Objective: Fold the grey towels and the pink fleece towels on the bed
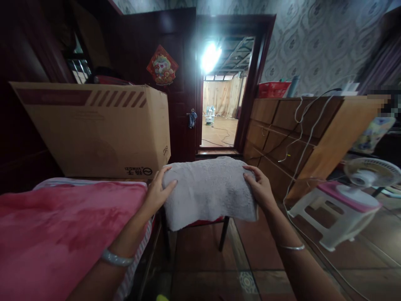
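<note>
A light grey, fluffy towel (208,192) is stretched between my two hands, folded over along its upper edge. My left hand (161,188) pinches its left end, thumb in front and fingers behind the top corner. At the opposite end, my right hand (258,184) grips the upper right corner the same way. The cloth hangs over a small seat with dark legs (223,234); a strip of red shows under its lower edge. Most of the seat is hidden, so I cannot tell whether the towel rests on it.
To the left, a bed with a pink blanket (72,234) stands before a large cardboard box (94,129). A wooden drawer cabinet (291,133) with trailing white cables is on the right, near a white-and-pink stool (335,209) carrying a fan (365,175). Ahead is an open doorway (221,125).
</note>
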The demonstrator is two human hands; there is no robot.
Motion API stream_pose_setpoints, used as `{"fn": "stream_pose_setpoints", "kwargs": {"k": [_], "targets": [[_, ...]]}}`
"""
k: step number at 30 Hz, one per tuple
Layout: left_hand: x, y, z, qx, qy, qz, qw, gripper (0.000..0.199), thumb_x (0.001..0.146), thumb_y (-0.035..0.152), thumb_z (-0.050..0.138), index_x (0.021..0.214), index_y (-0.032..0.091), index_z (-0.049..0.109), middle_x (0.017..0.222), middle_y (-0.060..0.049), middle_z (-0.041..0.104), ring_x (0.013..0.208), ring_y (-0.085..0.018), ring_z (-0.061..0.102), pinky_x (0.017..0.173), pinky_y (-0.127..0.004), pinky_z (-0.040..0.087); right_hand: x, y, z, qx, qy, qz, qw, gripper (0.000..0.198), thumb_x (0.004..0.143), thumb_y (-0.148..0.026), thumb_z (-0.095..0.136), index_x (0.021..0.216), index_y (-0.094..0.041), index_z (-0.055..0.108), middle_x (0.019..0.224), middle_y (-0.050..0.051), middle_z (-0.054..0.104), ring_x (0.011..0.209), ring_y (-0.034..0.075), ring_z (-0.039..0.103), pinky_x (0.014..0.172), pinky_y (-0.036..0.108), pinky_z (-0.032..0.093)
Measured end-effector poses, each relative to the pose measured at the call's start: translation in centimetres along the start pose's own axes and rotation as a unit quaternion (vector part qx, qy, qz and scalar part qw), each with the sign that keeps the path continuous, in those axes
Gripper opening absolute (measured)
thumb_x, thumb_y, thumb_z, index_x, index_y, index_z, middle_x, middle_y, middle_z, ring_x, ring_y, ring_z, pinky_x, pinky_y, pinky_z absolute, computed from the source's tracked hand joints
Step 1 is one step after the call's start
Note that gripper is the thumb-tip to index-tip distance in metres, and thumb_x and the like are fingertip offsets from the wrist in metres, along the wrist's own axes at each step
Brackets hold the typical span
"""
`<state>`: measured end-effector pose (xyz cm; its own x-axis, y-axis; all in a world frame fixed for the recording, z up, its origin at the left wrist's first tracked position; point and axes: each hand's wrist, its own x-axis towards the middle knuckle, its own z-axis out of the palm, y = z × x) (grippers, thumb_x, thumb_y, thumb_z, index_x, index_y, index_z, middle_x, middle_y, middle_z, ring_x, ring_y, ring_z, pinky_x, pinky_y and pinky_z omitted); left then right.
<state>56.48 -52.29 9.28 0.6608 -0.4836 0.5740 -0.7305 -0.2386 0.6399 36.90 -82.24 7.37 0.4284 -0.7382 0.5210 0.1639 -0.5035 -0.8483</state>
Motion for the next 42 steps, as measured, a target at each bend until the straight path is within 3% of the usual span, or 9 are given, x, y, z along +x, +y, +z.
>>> {"fn": "stream_pose_setpoints", "kwargs": {"k": [6, 10, 14, 19, 22, 25, 28, 30, 42], "targets": [[0.3, -0.3, 0.1, 0.002, -0.003, -0.014, 1.000, 0.048, 0.086, 0.037, 0.056, 0.132, 0.024, 0.054, 0.136, -0.010, 0.060, 0.130, -0.028, 0.053, 0.114, -0.049, 0.040, -0.8, 1.1, 0.3, -0.041, 0.013, -0.054, 0.998, 0.050, 0.078, -0.053, 0.061, 0.112, -0.018, 0.070, 0.116, 0.012, 0.072, 0.110, 0.028, 0.063, 0.101, 0.046, 0.045], [0.6, -0.3, 0.6, 0.049, 0.033, 0.004, 0.998, 0.042, 0.090, 0.035, 0.049, 0.129, 0.022, 0.058, 0.130, -0.010, 0.063, 0.125, -0.028, 0.054, 0.112, -0.051, 0.040, -0.9, 1.3, 0.8, -0.070, 0.028, -0.071, 0.995, 0.061, 0.081, -0.059, 0.061, 0.126, -0.019, 0.068, 0.127, 0.013, 0.069, 0.117, 0.030, 0.063, 0.104, 0.047, 0.046], [0.6, -0.8, 1.0, 0.049, 0.039, 0.014, 0.998, 0.042, 0.093, 0.036, 0.042, 0.130, 0.022, 0.058, 0.128, -0.011, 0.062, 0.123, -0.026, 0.056, 0.110, -0.048, 0.043, -1.2, 2.2, 1.3, -0.106, 0.038, -0.092, 0.989, 0.059, 0.084, -0.059, 0.059, 0.127, -0.019, 0.070, 0.123, 0.013, 0.071, 0.113, 0.031, 0.066, 0.099, 0.046, 0.051], [1.0, 0.7, 0.0, 0.194, 0.070, 0.038, 0.978, 0.044, 0.093, 0.043, 0.046, 0.124, 0.019, 0.066, 0.130, -0.016, 0.057, 0.126, -0.032, 0.053, 0.110, -0.053, 0.042, -0.9, 1.6, 1.1, -0.232, 0.047, -0.150, 0.960, 0.057, 0.092, -0.059, 0.049, 0.130, -0.020, 0.068, 0.126, 0.015, 0.067, 0.116, 0.033, 0.061, 0.100, 0.052, 0.048], [1.7, 3.3, 0.0, 0.277, 0.001, 0.153, 0.949, 0.057, 0.092, 0.050, 0.054, 0.140, 0.020, 0.055, 0.149, -0.016, 0.048, 0.140, -0.036, 0.041, 0.117, -0.058, 0.031, 0.3, -0.9, 1.2, -0.324, 0.007, -0.239, 0.915, 0.069, 0.091, -0.066, 0.052, 0.144, -0.022, 0.056, 0.149, 0.015, 0.049, 0.137, 0.037, 0.043, 0.110, 0.057, 0.038], [2.7, 5.3, 1.1, 0.313, -0.112, 0.234, 0.914, 0.084, 0.085, 0.062, 0.063, 0.153, 0.020, 0.038, 0.156, -0.017, 0.043, 0.145, -0.038, 0.035, 0.120, -0.061, 0.022, 1.9, -3.2, 2.0, -0.363, -0.114, -0.304, 0.873, 0.087, 0.088, -0.076, 0.052, 0.158, -0.027, 0.034, 0.161, 0.012, 0.036, 0.147, 0.039, 0.029, 0.115, 0.060, 0.028], [3.4, 5.7, 2.1, 0.324, -0.171, 0.225, 0.903, 0.096, 0.078, 0.069, 0.068, 0.154, 0.020, 0.036, 0.148, -0.018, 0.051, 0.135, -0.038, 0.047, 0.111, -0.057, 0.037, 3.0, -3.7, 3.0, -0.368, -0.223, -0.307, 0.849, 0.090, 0.086, -0.082, 0.049, 0.155, -0.026, 0.038, 0.150, 0.014, 0.051, 0.138, 0.039, 0.043, 0.112, 0.057, 0.033], [3.5, 5.5, 2.5, 0.323, -0.182, 0.211, 0.904, 0.096, 0.077, 0.069, 0.070, 0.153, 0.020, 0.037, 0.139, -0.017, 0.057, 0.123, -0.036, 0.056, 0.102, -0.052, 0.046, 3.2, -3.1, 3.2, -0.357, -0.258, -0.299, 0.846, 0.088, 0.086, -0.082, 0.047, 0.151, -0.022, 0.045, 0.138, 0.015, 0.061, 0.125, 0.036, 0.054, 0.106, 0.051, 0.040], [3.1, 5.2, 2.2, 0.307, -0.181, 0.211, 0.910, 0.099, 0.072, 0.068, 0.076, 0.152, 0.022, 0.040, 0.136, -0.014, 0.060, 0.121, -0.034, 0.057, 0.104, -0.050, 0.046, 2.3, -1.3, 3.5, -0.342, -0.204, -0.337, 0.853, 0.081, 0.090, -0.079, 0.043, 0.147, -0.021, 0.049, 0.126, 0.015, 0.065, 0.112, 0.034, 0.061, 0.097, 0.048, 0.044]]}}
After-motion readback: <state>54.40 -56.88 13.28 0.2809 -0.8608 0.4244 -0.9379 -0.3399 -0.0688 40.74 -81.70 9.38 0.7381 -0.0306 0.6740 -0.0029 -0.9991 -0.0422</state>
